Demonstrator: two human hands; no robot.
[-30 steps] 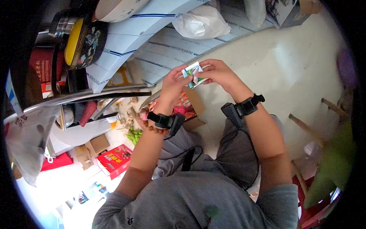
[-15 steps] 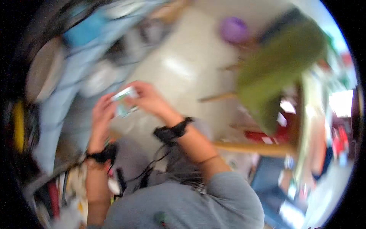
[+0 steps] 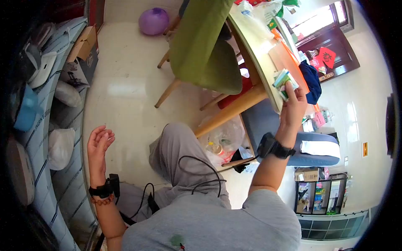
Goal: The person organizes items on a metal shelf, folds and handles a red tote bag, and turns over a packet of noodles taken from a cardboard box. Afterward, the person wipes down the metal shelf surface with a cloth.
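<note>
My right hand (image 3: 294, 104) is closed on a small white, green and blue packet (image 3: 284, 82), held at the edge of the light-topped table (image 3: 256, 46). Whether the packet rests on the tabletop I cannot tell. My left hand (image 3: 99, 144) is raised on the other side, over the floor near the shelving, with nothing in it and its fingers loosely bent and apart. Both wrists wear black straps with devices, and the left one also has a beaded bracelet (image 3: 102, 200).
A green-draped chair (image 3: 197, 54) stands before the table, and a blue chair (image 3: 261, 121) beside it. A purple ball (image 3: 153, 21) lies on the floor. Along the left run shelves (image 3: 52, 94) with a white bag (image 3: 61, 148) and a cardboard box (image 3: 81, 54).
The view has swung toward the table. My left hand has let go of the packet and moved away from it. My right hand has carried the packet rightward to the table's edge.
</note>
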